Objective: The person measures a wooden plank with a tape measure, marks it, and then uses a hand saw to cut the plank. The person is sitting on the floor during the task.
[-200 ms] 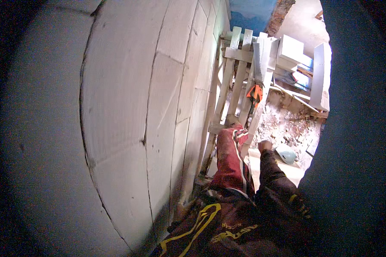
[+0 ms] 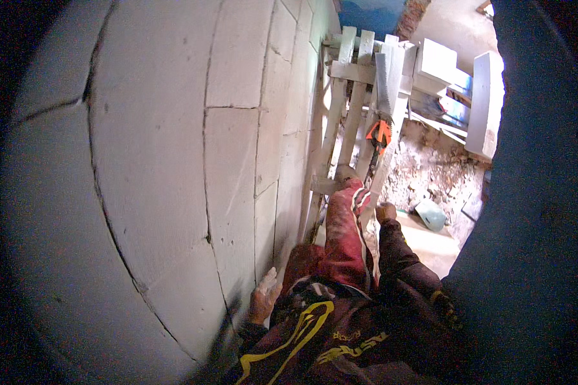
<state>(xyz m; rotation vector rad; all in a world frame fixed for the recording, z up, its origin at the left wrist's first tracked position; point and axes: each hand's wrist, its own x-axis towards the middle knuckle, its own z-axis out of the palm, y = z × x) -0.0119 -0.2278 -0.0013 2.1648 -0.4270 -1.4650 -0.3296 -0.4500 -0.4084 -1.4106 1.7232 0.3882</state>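
Observation:
My left hand (image 2: 264, 296) is low beside the pale block wall (image 2: 237, 167), its dusty fingers stretched upward, holding nothing I can see. Ahead and to the right, my right hand (image 2: 385, 213) is curled at the end of a dark sleeve; whether anything is inside it is hidden. Beyond my red trouser leg (image 2: 343, 224) a handsaw (image 2: 383, 90) with an orange and black handle lies on the slatted wooden pallet (image 2: 352, 72). Neither hand touches the saw.
A pale green rounded vessel or helmet (image 2: 431, 215) lies on the right near rubble (image 2: 424, 160). White blocks (image 2: 436, 61) are stacked at the far right, with another long block (image 2: 485, 102) beside them. A dark blue surface (image 2: 539, 212) fills the right side.
My left hand has come up into clearer view beside the wall. My right hand has shifted slightly left and forward, and the whole view has moved a little.

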